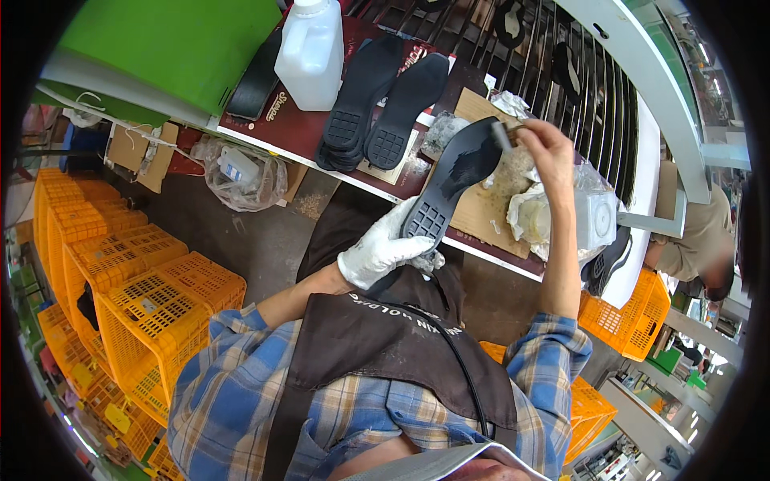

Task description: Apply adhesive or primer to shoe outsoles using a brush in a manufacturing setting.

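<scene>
In a white glove, my left hand (380, 250) grips a black shoe sole (439, 188) by its heel end, where a grid of square recesses shows. The sole slants up and to the right over the table edge. A darker, glossy patch with ragged edges covers its upper half. My bare right hand (549, 154) pinches a small brush (503, 136) with a greyish, blurred head, close to the sole's toe end. Whether the brush touches the sole I cannot tell. Beneath lies a stained cardboard sheet (491, 215), with crumpled white wrapping around a tub (531, 218) beside my right forearm.
Stacked black soles (353, 104) and a white plastic jug (309, 68) stand on the dark red table (277, 132). A metal roller conveyor (473, 40) runs behind. A clear container (597, 220) is at right. Orange crates (152, 309) are piled left; another person (698, 240) is far right.
</scene>
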Demonstrator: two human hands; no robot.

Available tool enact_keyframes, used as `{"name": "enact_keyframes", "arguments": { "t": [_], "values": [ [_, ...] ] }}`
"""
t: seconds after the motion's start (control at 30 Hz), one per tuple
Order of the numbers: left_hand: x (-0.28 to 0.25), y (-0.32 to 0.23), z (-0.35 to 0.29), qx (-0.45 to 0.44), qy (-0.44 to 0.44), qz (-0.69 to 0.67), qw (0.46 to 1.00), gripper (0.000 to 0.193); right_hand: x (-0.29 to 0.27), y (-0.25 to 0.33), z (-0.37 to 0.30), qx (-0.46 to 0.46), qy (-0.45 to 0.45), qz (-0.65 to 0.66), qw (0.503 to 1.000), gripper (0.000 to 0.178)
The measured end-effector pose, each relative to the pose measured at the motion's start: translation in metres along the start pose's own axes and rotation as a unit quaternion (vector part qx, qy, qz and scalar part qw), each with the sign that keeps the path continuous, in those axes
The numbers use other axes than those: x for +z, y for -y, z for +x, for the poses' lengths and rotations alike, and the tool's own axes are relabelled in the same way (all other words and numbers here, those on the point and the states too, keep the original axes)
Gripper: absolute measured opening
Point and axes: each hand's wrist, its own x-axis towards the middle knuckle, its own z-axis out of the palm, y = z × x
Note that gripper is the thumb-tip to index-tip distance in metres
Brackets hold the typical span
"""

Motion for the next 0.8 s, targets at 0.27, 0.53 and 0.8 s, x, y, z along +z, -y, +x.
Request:
{"name": "enact_keyframes", "arguments": {
  "t": [0.27, 0.53, 0.8],
  "values": [
    [-0.003, -0.004, -0.004, 0.013, -0.018, -0.004, 1.000, 0.070, 0.002, 0.015, 0.022, -0.020, 0.097, 0.022, 0.995, 0.020],
    [-0.006, -0.006, -0.004, 0.018, -0.017, 0.006, 1.000, 0.072, 0.014, 0.045, 0.026, -0.060, 0.236, 0.049, 0.969, 0.017],
    [-0.008, -0.003, -0.001, 0.024, -0.011, -0.014, 1.000, 0.071, 0.024, 0.066, 0.023, -0.084, 0.308, 0.068, 0.945, 0.019]
  ]
}}
